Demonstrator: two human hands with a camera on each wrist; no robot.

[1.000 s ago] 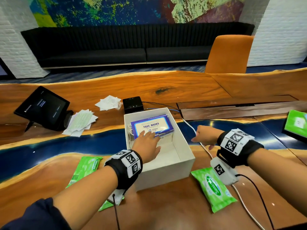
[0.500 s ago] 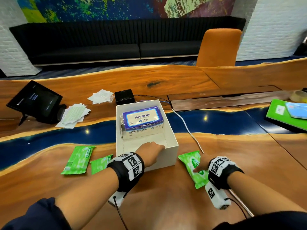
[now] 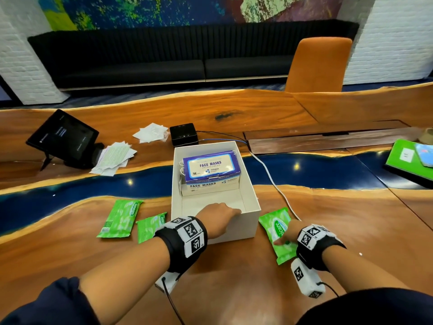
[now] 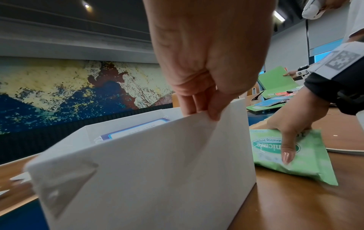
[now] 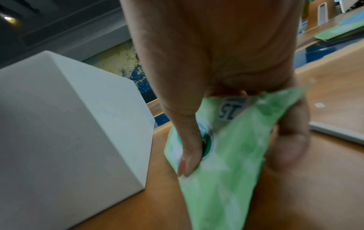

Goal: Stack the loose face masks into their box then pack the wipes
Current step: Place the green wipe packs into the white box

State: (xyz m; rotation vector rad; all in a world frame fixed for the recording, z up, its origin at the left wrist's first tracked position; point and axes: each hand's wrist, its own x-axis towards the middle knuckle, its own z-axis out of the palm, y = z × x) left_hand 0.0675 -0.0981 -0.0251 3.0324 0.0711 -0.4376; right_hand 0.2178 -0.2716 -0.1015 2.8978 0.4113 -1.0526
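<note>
Gripping the nearest things, both hands work at the front of the bench (image 3: 234, 289): the right hand (image 3: 289, 233) pinches a green wipes pack (image 3: 278, 233), thumb on its printed face and fingers curled under its far edge, as the right wrist view shows, with the pack's near end low by the wood just right of the white box (image 3: 234, 228). The left hand (image 3: 216, 218) holds the box's near wall, fingers hooked over the rim and thumb pressed on the outside. Left of the box, two more wipes packs lie flat on the wood, one (image 3: 150, 227) partly hidden by the left wristband, the other (image 3: 120, 218) just beyond and to its left. Inside the box, against its far wall, sits a face mask carton (image 3: 210, 184) with a second mask pack (image 3: 209, 166) lying on top, slightly askew; white ear loops poke out at its left side. A white cable (image 3: 269, 177) runs past the box's right side. Behind the box stands a small black device (image 3: 184, 137). Further left lie loose masks (image 3: 114, 157), with more white ones (image 3: 151, 132) behind, and a tilted tablet (image 3: 62, 137). At the far right edge rests a green folder (image 3: 403, 160). Beyond the bench are an orange chair (image 3: 318, 64) and a black sofa (image 3: 164, 57).
</note>
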